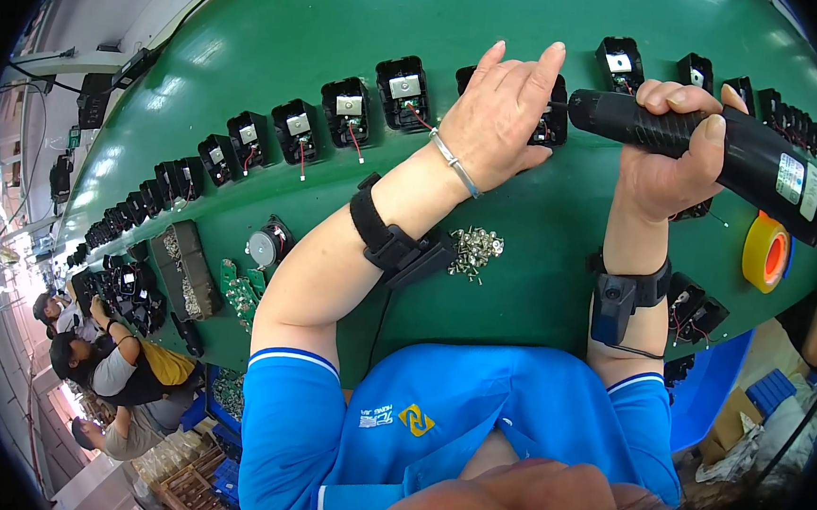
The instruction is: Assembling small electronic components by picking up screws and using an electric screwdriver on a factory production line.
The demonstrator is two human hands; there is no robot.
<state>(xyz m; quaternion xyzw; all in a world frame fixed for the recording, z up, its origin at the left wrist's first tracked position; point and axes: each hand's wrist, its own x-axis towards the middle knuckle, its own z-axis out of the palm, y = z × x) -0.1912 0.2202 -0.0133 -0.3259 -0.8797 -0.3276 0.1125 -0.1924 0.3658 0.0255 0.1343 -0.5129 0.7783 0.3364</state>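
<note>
My left hand (502, 108) lies over a black plastic housing (552, 123) on the green table. Its thumb is at the near side and two fingers stretch toward the far side, while the fingers between bend down onto the housing, hiding much of it. In my right hand (671, 160) is a black electric screwdriver (765, 171), its body tilted and its front end pointing left at that housing. The screwdriver's tip is hard to make out. Next to the left hand stands another housing (403, 92), holding a metal plate and trailing a red wire.
More black housings (294, 131) form a long curved row across the green table (408, 255). A screw pile (475, 252), a round speaker-like part (267, 243), green circuit boards (238, 288), a divided grey tray (185, 268) and yellow tape (765, 250) lie nearer. Co-workers (116, 367) sit at left.
</note>
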